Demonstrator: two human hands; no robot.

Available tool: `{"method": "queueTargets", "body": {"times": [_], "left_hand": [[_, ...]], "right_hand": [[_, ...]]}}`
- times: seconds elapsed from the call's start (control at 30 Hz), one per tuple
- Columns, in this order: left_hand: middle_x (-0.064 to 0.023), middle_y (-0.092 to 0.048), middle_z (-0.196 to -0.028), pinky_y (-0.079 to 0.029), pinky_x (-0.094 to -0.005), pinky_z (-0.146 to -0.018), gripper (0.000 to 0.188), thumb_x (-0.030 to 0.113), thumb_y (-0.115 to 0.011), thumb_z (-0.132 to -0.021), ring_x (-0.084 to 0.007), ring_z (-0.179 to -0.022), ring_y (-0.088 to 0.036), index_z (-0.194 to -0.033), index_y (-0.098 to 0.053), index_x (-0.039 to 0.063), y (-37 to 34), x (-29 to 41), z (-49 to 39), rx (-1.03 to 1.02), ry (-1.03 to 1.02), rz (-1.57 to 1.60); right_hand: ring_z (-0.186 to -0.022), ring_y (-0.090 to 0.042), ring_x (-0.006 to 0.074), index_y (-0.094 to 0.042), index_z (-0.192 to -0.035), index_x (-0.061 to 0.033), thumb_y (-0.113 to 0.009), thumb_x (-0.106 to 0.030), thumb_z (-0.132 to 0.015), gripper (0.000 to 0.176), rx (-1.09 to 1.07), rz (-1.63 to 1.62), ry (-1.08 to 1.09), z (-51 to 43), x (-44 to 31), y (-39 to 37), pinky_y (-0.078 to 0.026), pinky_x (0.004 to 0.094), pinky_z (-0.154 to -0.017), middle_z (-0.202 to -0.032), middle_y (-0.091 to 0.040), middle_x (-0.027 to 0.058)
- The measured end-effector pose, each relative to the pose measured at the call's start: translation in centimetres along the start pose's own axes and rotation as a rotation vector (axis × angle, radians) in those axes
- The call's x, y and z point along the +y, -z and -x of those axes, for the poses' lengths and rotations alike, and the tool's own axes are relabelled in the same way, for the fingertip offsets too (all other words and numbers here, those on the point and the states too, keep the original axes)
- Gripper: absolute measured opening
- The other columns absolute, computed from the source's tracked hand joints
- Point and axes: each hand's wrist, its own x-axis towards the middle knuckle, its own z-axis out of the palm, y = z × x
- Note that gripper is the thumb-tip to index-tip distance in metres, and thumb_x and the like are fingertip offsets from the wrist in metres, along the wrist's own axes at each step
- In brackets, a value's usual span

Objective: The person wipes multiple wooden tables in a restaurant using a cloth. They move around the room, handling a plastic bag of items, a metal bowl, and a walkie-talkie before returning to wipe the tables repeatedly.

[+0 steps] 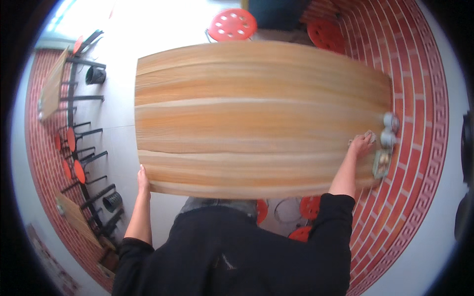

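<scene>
A wood-grain table top stretches before me. Near its right end, my right hand presses a crumpled, light-coloured cloth on the surface. My left hand grips the table's left edge near the front corner, thumb on top, with the fingers mostly hidden. Just beyond my right hand, two whitish containers stand at the wall end. Beside them, closer to me, lies a small greenish tray with pale items that I cannot make out.
A red-brick wall borders the table's right end. A red stool with a holed seat stands past the far edge, and more red stools are under the near side. Other tables, stools and black bins line the left wall.
</scene>
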Motion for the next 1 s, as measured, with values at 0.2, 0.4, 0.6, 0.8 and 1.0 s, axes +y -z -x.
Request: {"method": "queueTargets", "body": {"times": [0.2, 0.4, 0.6, 0.8, 1.0], "left_hand": [[-0.0162, -0.059, -0.136, -0.040, -0.0402, -0.106, 0.073, 0.062, -0.037, -0.103, -0.0284, -0.126, -0.054, -0.139, -0.051, 0.001, -0.4, 0.2, 0.8, 0.096, 0.035, -0.025], [-0.0172, -0.055, -0.141, -0.036, -0.0400, -0.111, 0.074, 0.061, -0.032, -0.104, -0.0277, -0.135, -0.047, -0.145, -0.047, 0.000, -0.6, 0.6, 2.3, 0.058, -0.028, 0.117], [-0.0157, -0.043, -0.154, -0.017, -0.0405, -0.121, 0.092, 0.072, -0.018, -0.100, -0.0270, -0.144, -0.037, -0.152, -0.038, -0.002, 2.8, -1.0, 2.2, -0.228, -0.001, 0.411], [-0.0168, -0.045, -0.153, -0.022, -0.0384, -0.119, 0.088, 0.070, -0.021, -0.101, -0.0259, -0.144, -0.037, -0.149, -0.043, -0.002, 3.6, -3.4, -0.3, -0.205, 0.106, 0.467], [-0.0212, -0.054, -0.142, -0.034, -0.0391, -0.113, 0.069, 0.055, -0.030, -0.106, -0.0312, -0.136, -0.047, -0.142, -0.049, -0.001, 1.5, -4.5, -0.1, -0.244, -0.166, 0.157]], "right_hand": [[-0.124, -0.054, 0.0377, -0.063, -0.128, -0.0150, -0.050, -0.024, -0.095, 0.036, -0.091, -0.293, 0.640, 3.8, -30.6, 0.9, -0.046, 0.0516, -0.102, -0.136, -0.057, 0.0173], [-0.110, -0.059, 0.0323, -0.064, -0.118, -0.0117, -0.053, -0.027, -0.097, 0.028, -0.106, -0.830, 1.193, 33.0, -52.8, 10.2, -0.048, 0.0466, -0.094, -0.117, -0.063, 0.0124], [-0.135, -0.046, 0.0335, -0.057, -0.135, -0.0107, -0.048, -0.019, -0.095, 0.042, -0.462, -0.812, 1.621, 59.7, -45.2, 19.6, -0.037, 0.0464, -0.112, -0.144, -0.052, 0.0149], [-0.128, -0.053, 0.0357, -0.072, -0.114, -0.0132, -0.063, -0.023, -0.089, 0.028, -0.615, -1.015, 1.664, 61.1, -24.4, 22.2, -0.039, 0.0476, -0.111, -0.139, -0.057, 0.0129], [-0.137, -0.044, 0.0330, -0.056, -0.141, -0.0211, -0.058, -0.023, -0.091, 0.050, -0.228, -0.202, 0.713, 35.3, -13.1, 16.0, -0.033, 0.0466, -0.117, -0.148, -0.051, 0.0100]]}}
